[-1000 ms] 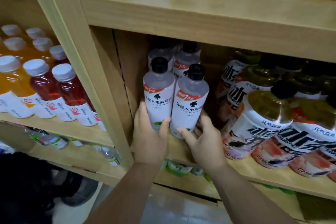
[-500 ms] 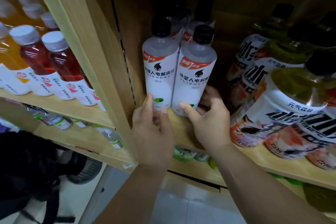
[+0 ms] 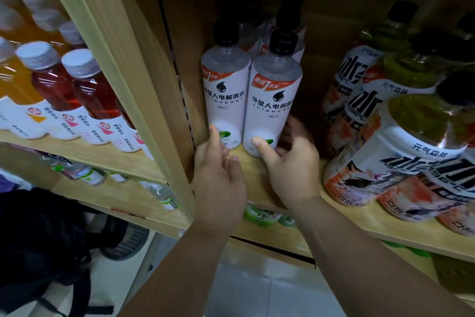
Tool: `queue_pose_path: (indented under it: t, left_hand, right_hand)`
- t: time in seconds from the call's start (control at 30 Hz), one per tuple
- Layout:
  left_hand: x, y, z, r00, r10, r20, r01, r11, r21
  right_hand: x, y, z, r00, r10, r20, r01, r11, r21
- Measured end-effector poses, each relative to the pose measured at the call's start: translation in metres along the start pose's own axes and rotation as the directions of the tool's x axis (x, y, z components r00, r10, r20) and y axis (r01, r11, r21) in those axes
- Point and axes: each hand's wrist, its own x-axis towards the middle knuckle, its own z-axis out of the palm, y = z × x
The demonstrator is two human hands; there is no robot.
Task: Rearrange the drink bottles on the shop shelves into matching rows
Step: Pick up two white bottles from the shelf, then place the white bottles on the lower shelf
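Note:
Two white-labelled bottles with black caps stand side by side at the left end of the wooden shelf (image 3: 257, 188), the left white bottle (image 3: 225, 90) and the right white bottle (image 3: 272, 100). More of the same kind stand behind them in shadow. My left hand (image 3: 218, 172) is low at the left bottle's base, with only the index fingertip touching its side. My right hand (image 3: 291, 162) has its thumb on the front of the right bottle's base and its blurred fingers round its right side.
Large bottles with orange-and-white labels (image 3: 385, 157) crowd the shelf to the right. Beyond a wooden upright (image 3: 123, 64), red and orange drinks with white caps (image 3: 84, 90) fill the left bay. Lower shelves hold small bottles (image 3: 90, 175). A black bag (image 3: 38, 239) lies on the floor.
The two white bottles have been pushed back on the shelf and the view has moved closer. My left hand has loosened from a full grip to a fingertip touch.

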Motion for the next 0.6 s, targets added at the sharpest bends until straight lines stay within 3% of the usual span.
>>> queue_pose_path:
  t: [0.27, 0.43, 0.6]
  left_hand:
    - [-0.014, 0.018, -0.033, 0.991, -0.086, 0.104, 0.088, 0.996, -0.018]
    - [-0.044, 0.063, -0.083, 0.996, 0.005, 0.087, -0.004, 1.000, -0.016]
    - [-0.057, 0.131, -0.131, 0.977, 0.213, 0.001, -0.213, 0.977, 0.000]
  right_hand:
    - [-0.024, -0.020, -0.016, 0.992, 0.086, 0.094, -0.080, 0.995, -0.065]
    - [-0.069, -0.088, -0.072, 0.992, -0.085, 0.092, 0.088, 0.996, -0.034]
    - [-0.089, -0.175, -0.125, 0.963, -0.266, 0.047, 0.263, 0.962, 0.067]
